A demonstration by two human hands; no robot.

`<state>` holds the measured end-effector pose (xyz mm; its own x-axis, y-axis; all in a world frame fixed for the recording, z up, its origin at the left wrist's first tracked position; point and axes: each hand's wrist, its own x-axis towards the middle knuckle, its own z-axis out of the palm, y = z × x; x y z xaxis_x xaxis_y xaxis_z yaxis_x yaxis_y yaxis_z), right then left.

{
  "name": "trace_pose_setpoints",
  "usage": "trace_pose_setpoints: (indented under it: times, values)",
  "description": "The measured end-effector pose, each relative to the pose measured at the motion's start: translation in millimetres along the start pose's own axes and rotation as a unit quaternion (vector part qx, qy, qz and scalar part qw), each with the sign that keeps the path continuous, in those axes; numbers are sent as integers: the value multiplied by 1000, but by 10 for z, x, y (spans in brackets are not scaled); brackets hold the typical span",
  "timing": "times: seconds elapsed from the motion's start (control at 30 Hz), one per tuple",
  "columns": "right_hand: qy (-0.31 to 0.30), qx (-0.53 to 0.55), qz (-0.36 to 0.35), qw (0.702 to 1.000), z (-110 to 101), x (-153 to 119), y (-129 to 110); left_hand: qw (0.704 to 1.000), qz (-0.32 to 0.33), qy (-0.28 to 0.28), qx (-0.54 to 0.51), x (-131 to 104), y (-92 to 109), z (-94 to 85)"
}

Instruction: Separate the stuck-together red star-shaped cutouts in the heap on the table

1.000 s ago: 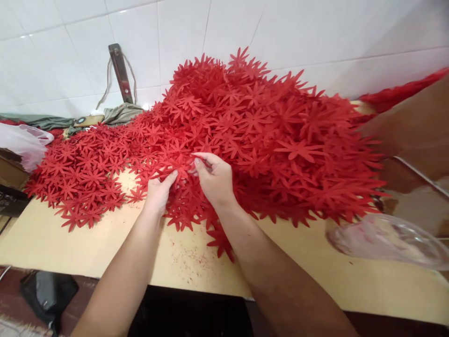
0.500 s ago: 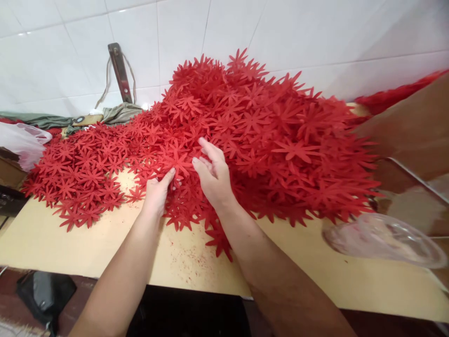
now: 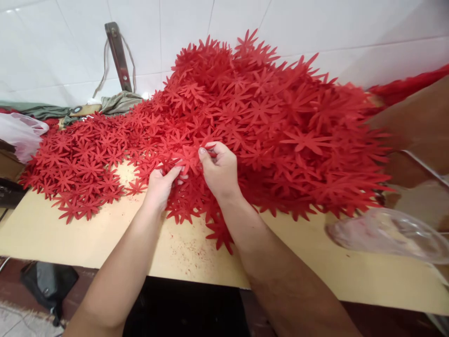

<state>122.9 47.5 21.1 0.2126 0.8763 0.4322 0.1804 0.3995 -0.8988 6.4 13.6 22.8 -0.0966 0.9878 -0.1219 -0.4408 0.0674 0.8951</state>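
Observation:
A red flower-shaped cutout (image 3: 190, 159) with narrow petals is held between my hands, in front of a big heap of like cutouts (image 3: 259, 112). My left hand (image 3: 164, 183) is closed on its left side, thumb on top and fingers mostly hidden underneath. At its upper right, my right hand (image 3: 220, 168) pinches a petal between thumb and forefinger. Whether one cutout or a few layers are in my grip, I cannot tell. A lower spread of the same cutouts (image 3: 80, 159) lies to the left.
The pale tabletop (image 3: 115, 238) carries red crumbs near its front. A clear plastic container (image 3: 403, 236) stands at the right, beside brown cardboard (image 3: 417, 126). A white plastic bag (image 3: 24, 133) is at the left. Behind, a dark metal strip (image 3: 119, 58) leans on the tiled wall.
My right thumb and forefinger have closed on a petal; before, they were apart. The whole view has shifted slightly, with the table edge now higher in it.

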Motion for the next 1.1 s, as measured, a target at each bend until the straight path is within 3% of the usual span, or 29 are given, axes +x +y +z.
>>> trace_pose_setpoints:
  times: [0.3, 0.5, 0.73, 0.93, 1.0, 1.1]
  values:
    - [-39, -39, -60, 997, 41, -108, -15, 1000, -4, -24, 5, -18, 14, -20]
    - [-18, -54, -91, 994, 54, -96, 42, 998, 13, -56, 39, -38, 19, 0]
    - [10, -45, -115, 992, -38, 0, 108, 997, 46, 48, 31, 25, -27, -16]
    - [70, -153, -196, 966, -237, 144, 172, 996, 70, 44, 37, 22, -36, -7]
    - [45, -177, -225, 957, -200, 97, 114, 997, 65, 34, 39, 20, -39, -8]
    - [-74, -130, -213, 966, -76, -24, 7, 997, 57, 23, 38, 26, -37, -17]
